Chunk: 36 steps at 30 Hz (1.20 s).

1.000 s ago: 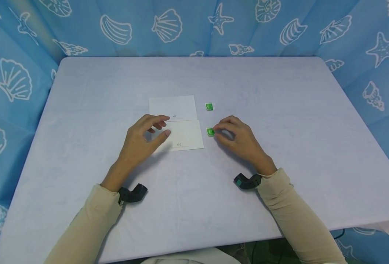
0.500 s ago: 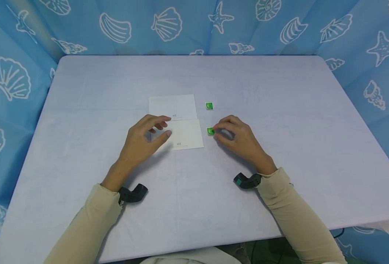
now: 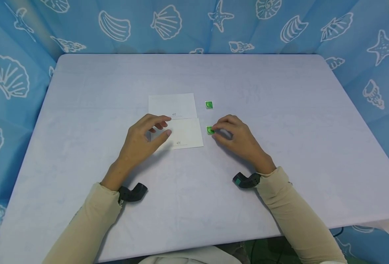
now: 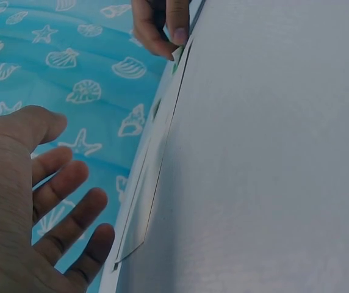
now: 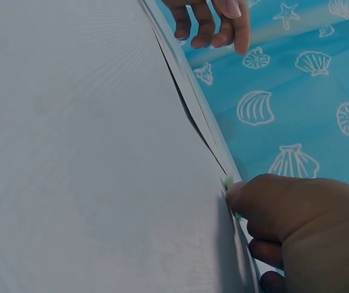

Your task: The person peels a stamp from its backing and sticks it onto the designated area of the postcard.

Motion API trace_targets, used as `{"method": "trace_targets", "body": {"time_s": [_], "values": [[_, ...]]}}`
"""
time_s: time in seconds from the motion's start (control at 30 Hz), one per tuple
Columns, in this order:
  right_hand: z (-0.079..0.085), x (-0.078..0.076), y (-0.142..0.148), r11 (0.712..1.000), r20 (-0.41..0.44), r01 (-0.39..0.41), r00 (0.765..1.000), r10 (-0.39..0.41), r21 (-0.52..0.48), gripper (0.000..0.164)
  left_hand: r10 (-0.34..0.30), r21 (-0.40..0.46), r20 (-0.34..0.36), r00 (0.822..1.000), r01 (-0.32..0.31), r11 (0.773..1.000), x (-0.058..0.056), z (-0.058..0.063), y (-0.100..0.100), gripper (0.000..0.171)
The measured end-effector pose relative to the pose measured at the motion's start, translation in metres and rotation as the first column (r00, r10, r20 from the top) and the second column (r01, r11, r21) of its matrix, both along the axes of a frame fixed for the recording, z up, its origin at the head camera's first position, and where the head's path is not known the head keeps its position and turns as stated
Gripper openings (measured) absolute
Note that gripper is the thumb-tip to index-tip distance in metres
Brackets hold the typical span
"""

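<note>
My right hand (image 3: 239, 139) pinches a small green square sticker with a white border (image 3: 209, 130) between thumb and forefinger, right of the white cards. In the left wrist view its white edge (image 4: 176, 55) tips up at the fingertips. A second green sticker (image 3: 209, 105) lies flat farther back. Two white cards with small dark print lie one behind the other, the near card (image 3: 188, 134) and the far card (image 3: 173, 104). Over their left part hovers my left hand (image 3: 140, 137), fingers relaxed and apart, holding nothing; it hides part of the near card.
A white cloth (image 3: 194, 205) covers the table. Behind it and at both sides hangs a blue curtain (image 3: 194, 22) with white shell and starfish drawings. Black wrist cameras sit at the left wrist (image 3: 133, 193) and right wrist (image 3: 246, 180), low over the cloth.
</note>
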State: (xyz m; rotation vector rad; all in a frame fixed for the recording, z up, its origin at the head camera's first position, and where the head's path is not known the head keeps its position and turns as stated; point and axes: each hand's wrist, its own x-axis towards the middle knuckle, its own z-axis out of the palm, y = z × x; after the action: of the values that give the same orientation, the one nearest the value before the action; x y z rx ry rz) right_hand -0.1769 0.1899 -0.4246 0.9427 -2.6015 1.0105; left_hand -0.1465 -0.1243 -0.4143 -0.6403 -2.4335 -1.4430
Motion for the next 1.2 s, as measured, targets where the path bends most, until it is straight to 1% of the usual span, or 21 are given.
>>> {"method": "trace_targets", "body": {"time_s": [0.13,0.27,0.37,0.47,0.67,0.83,1.0,1.2], "values": [[0.001,0.0,0.0,0.999,-0.046,-0.014,0.999,0.015,0.033,0.016,0.001,-0.009,-0.007,1.0,-0.001,1.0,0.001,0.0,0.001,0.032],[0.001,-0.001,0.0,0.999,-0.079,-0.017,0.997,0.02,0.036,0.011,0.001,-0.011,-0.012,1.0,-0.001,1.0,0.001,0.0,0.001,0.032],[0.002,-0.001,-0.001,1.0,-0.089,-0.01,0.996,0.013,0.028,0.011,0.002,-0.009,-0.011,1.0,-0.002,1.0,0.001,0.0,0.0,0.031],[0.004,0.0,-0.002,1.0,-0.078,0.014,0.997,-0.014,0.005,0.011,0.002,-0.006,-0.012,1.0,-0.002,1.0,0.001,0.0,0.0,0.031],[0.007,0.003,-0.002,0.996,-0.021,0.069,0.997,-0.07,-0.052,0.009,-0.003,0.006,-0.016,1.0,0.003,1.0,0.001,0.001,0.001,0.03],[0.008,0.002,-0.001,0.992,-0.013,0.072,0.997,-0.073,-0.107,0.008,0.0,0.01,-0.022,1.0,0.001,1.0,0.001,0.002,0.002,0.03],[0.009,0.002,-0.001,0.985,0.014,0.077,0.997,-0.076,-0.152,0.007,-0.001,0.021,-0.028,1.0,0.001,1.0,0.001,0.003,0.001,0.03],[0.012,0.003,-0.003,0.981,0.058,0.089,0.995,-0.08,-0.175,0.006,0.003,0.048,-0.007,1.0,-0.003,0.999,0.0,0.004,0.001,0.03]]}}
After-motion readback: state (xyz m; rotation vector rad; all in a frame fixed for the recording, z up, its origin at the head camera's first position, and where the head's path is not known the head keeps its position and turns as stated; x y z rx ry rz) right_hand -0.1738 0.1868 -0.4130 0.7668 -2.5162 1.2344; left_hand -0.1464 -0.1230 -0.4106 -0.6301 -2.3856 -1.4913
